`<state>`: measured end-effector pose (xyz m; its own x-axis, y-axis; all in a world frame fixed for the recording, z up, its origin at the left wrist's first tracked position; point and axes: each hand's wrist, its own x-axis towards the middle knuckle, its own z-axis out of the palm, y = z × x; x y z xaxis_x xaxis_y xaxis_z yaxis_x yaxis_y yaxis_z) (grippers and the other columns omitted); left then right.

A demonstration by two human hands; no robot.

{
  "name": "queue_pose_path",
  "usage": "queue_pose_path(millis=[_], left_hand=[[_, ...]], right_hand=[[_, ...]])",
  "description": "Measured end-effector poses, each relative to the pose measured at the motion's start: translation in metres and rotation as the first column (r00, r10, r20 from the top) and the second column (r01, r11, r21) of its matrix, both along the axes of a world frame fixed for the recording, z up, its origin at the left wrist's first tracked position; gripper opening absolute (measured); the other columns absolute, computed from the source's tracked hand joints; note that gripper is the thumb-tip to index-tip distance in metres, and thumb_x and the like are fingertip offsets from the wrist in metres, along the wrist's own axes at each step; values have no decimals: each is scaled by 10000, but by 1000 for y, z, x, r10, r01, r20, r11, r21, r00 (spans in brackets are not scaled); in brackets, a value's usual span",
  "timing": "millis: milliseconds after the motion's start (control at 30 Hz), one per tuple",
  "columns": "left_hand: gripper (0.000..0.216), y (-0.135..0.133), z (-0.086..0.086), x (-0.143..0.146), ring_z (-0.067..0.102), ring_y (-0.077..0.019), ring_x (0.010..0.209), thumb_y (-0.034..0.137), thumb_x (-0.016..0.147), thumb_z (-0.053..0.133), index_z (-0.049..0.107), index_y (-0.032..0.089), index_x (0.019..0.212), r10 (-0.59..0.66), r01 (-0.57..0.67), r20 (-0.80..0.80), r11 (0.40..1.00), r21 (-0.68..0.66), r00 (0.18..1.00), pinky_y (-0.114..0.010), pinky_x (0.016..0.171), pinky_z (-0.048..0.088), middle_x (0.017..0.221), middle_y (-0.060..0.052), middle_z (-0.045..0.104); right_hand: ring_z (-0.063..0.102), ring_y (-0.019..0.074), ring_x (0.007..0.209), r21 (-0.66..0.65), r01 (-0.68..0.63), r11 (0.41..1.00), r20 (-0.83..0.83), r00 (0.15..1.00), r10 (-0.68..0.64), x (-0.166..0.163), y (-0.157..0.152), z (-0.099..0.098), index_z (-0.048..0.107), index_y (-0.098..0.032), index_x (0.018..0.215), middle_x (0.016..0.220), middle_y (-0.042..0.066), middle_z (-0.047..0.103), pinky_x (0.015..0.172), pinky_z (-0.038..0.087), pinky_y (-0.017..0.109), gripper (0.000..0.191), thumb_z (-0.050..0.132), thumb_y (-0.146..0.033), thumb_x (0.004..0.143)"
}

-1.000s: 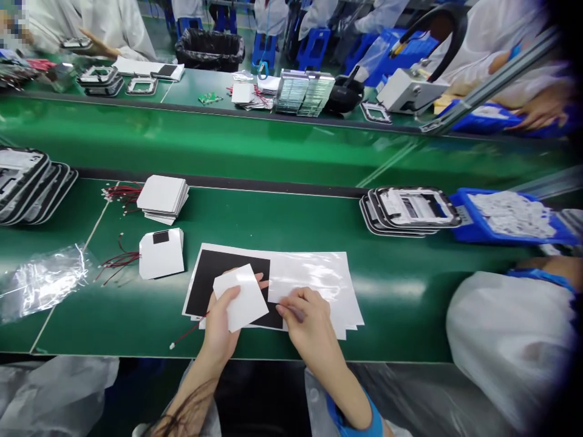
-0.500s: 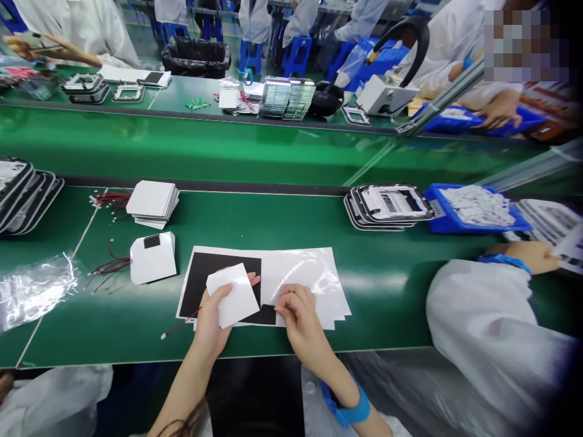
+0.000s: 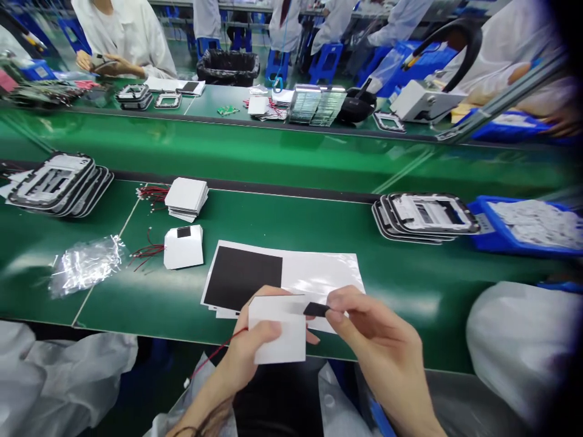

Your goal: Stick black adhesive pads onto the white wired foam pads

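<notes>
My left hand is closed round a white square panel, thumb on its face and fingers underneath. A thin red wire with a small white connector trails from the panel's left side. Between thumb and fingertips, my right hand pinches a small black adhesive strip at the panel's upper right edge; whether the two touch I cannot tell. Beyond both hands lie white backing sheets bearing a large black adhesive area.
Left of the sheets lie a panel with a black strip, a stack of white panels and a clear plastic bag. Frame stacks stand at left and right, beside a blue tray. A co-worker's sleeve is close on the right.
My right hand has lifted a small black strip off the sheet and brought it to the panel. The panel has come nearer to me and turned straighter. The view has shifted left.
</notes>
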<state>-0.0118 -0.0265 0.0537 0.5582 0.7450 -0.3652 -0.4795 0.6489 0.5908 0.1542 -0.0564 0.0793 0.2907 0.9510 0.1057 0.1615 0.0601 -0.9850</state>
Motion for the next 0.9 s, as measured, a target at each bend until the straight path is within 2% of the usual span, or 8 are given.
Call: queue_pose_path(millis=[133,267,400,500,600,700,767,900], left_hand=[[419,-6,12,-8,701,-300,799,346,704,702,642,182,1084,37,-37,-22,999,13,999,-361,704,526,869,-83,742],[445,-11,18,-12,659,-231,834,406,674,765,676,204,1060,108,-102,-120,993,54,987,-277,708,499,935,-52,726],[473,-15,22,-12,653,-235,898,502,741,704,668,206,1108,112,-102,-155,992,73,982,-296,766,504,1017,-51,721],[521,-19,24,-12,669,-279,927,537,767,668,645,191,1157,98,-99,-184,995,5,978,-379,816,521,1072,-87,715],[593,-21,23,-10,678,-317,918,566,726,695,652,164,1160,91,-112,-281,992,-58,955,-448,856,518,1048,-122,718],[608,-22,21,-7,656,-350,998,595,650,740,705,160,1073,149,-191,-384,979,-71,911,-463,921,496,1096,-138,702],[600,-23,21,-5,651,-361,1015,602,609,765,730,164,1018,182,-237,-445,969,-72,877,-454,905,509,1091,-142,702],[584,-22,25,-1,704,-327,838,556,646,759,723,152,1066,192,-247,-434,966,-75,880,-436,780,561,972,-142,737]], right_hand=[[551,178,687,13,-21,1000,15,1000,21,-15,-1,13,669,-309,882,741,8,634,586,469,297,105,680,-217,832],[485,166,561,-73,-20,997,-89,996,13,-27,0,16,452,-353,1168,628,-49,625,535,459,303,468,715,-248,795],[474,157,575,-182,2,983,-180,983,-36,-34,1,19,392,-319,1045,629,-53,633,506,454,272,430,732,-280,785],[462,157,580,-240,-7,971,-238,970,-52,-35,5,23,366,-304,969,631,-49,635,482,466,261,435,751,-301,766],[443,156,581,-280,-20,960,-244,968,-51,-35,9,27,351,-290,876,617,-42,627,476,466,261,437,764,-314,737],[451,144,563,-309,16,951,-190,979,-78,-33,11,27,360,-276,819,627,-41,613,502,458,270,443,784,-300,691],[471,138,554,-308,37,951,-176,980,-95,-33,10,24,377,-275,826,653,-44,616,511,453,270,439,790,-289,678],[476,131,529,-279,-12,960,-215,975,-50,-32,8,17,376,-285,854,633,-62,621,500,444,252,416,771,-292,723]])
